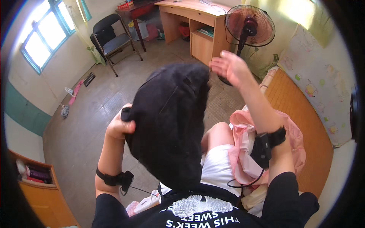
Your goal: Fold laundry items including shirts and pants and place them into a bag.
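Note:
A black fabric item (171,122), possibly a garment or a bag, hangs bunched in front of my chest and hides part of my lap. My left hand (118,124) grips its left edge, with the thumb on the near side and the fingers mostly hidden behind. Just beyond the cloth's upper right corner, my right hand (229,68) is raised and slightly blurred. Its fingers are spread, and nothing shows in it. A pink fabric item (293,134) with a pale lining lies beside my right thigh, below my right forearm.
A wooden bed board (299,99) runs along the right wall. Ahead stand a pedestal fan (250,25), a wooden desk (202,47) and a folding chair (114,42). At lower left is a wooden cabinet (42,196). Cables hang from black bands on both forearms.

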The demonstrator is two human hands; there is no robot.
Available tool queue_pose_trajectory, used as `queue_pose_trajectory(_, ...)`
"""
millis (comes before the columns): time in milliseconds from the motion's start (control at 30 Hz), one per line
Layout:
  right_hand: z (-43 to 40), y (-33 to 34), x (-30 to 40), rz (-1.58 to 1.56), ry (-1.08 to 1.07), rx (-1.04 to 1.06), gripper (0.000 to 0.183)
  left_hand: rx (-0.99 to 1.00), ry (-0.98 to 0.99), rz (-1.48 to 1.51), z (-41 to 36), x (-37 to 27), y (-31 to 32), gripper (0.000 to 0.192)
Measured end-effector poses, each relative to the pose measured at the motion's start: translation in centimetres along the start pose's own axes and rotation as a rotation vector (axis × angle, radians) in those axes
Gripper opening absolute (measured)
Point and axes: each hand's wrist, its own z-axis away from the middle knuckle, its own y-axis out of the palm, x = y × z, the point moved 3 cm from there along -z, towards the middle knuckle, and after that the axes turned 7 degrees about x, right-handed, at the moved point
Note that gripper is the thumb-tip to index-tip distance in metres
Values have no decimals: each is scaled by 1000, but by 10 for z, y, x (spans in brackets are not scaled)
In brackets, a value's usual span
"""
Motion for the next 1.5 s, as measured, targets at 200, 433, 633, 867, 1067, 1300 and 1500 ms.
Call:
queue_pose_trajectory(200, 82, -35, -162, 324, 582, 217, 45, -663, -184, 305, 12, 10, -36, 32)
queue_pose_trajectory(433, 138, 27, -205, -33, 575, 488, 68, -595, -35, 117, 4, -34, -25, 34)
queue_pose_trajectory(633, 80, -5, -210, -482, 332, 693, 109, -518, 120, -298, -12, -75, -5, 51)
queue_pose_trajectory(867, 77, 85, -43, 349, -96, 529, 65, -501, 41, -607, -17, -113, 2, 54)
queue_pose_trajectory(1067, 82, 114, 13, -165, -61, 467, 40, -504, 199, -430, 5, -147, -3, 46)
queue_pose_trajectory(1300, 40, 117, 29, 70, -224, 396, 35, -641, 198, -716, -10, -164, -6, 40)
queue_pose_trajectory(1500, 7, 127, -5, -154, 180, 706, 45, -516, 157, -532, -41, -170, -48, 38)
